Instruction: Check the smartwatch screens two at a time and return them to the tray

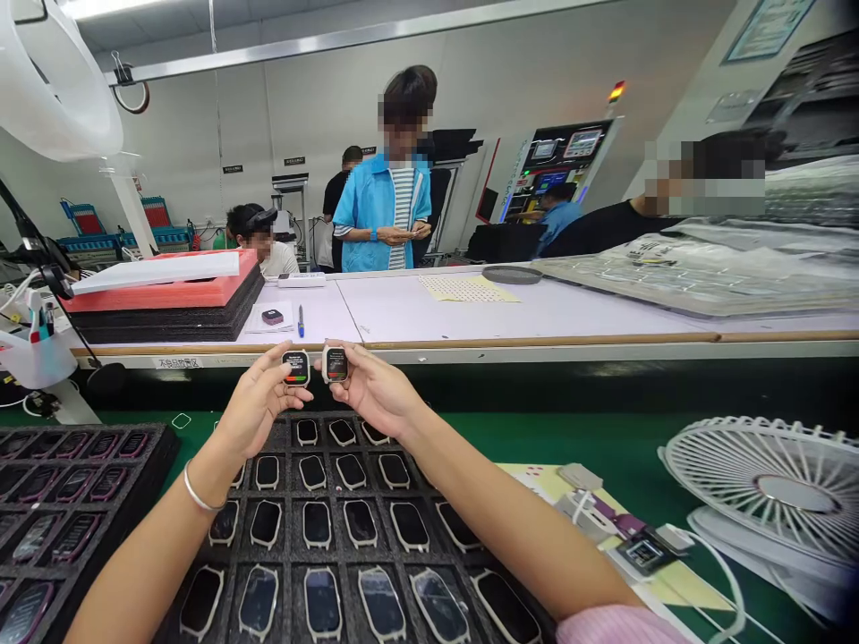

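Note:
My left hand (pixel 259 398) is closed on a smartwatch body (pixel 296 368) with a pale case, its screen lit with white text and a red and green strip. Side by side with it, my right hand (pixel 372 385) grips a second smartwatch body (pixel 335 364), also pale-cased and lit, turned slightly. A small gap separates the two watches. Below both hands lies a black foam tray (pixel 288 559) whose compartments hold several pale-framed watch bodies with dark screens. My forearms cover parts of this tray.
Another foam tray (pixel 171 447) with purple-framed watches is at left. A white fan (pixel 771 492) and cabled device (pixel 644 553) stand right. On the raised shelf (pixel 389 313) are stacked foam (pixel 161 291), a blue pen (pixel 301 322) and plastic trays (pixel 704 277). Several people are beyond.

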Demonstrator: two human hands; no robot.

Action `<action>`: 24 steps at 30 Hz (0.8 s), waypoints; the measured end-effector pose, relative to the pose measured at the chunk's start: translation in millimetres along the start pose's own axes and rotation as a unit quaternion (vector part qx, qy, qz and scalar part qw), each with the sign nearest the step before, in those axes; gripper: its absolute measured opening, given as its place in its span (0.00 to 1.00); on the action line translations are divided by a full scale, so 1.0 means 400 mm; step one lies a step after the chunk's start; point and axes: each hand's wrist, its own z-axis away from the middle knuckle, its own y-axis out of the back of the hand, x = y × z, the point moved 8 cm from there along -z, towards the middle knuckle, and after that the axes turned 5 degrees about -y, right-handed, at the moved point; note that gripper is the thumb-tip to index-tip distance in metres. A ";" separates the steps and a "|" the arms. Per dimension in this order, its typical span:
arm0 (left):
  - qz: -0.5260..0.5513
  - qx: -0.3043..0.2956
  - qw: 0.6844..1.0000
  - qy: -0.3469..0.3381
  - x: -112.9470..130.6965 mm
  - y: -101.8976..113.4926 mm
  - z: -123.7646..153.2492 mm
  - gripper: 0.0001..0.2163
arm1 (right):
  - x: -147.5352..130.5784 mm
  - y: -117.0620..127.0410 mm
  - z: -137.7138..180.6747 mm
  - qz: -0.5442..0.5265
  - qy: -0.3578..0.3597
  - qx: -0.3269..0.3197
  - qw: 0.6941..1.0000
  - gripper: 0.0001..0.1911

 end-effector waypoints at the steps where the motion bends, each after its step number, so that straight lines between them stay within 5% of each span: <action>1: -0.005 -0.006 1.000 -0.017 0.015 -0.007 -0.004 0.27 | -0.007 -0.010 -0.001 0.010 0.003 -0.003 1.000 0.08; 6: -0.048 -0.017 0.993 -0.106 0.060 -0.013 0.006 0.24 | -0.039 -0.067 0.023 0.069 0.038 -0.047 0.996 0.11; 24: -0.112 -0.028 0.976 -0.183 0.053 -0.021 0.070 0.25 | -0.029 -0.090 0.080 0.150 0.112 -0.109 0.976 0.23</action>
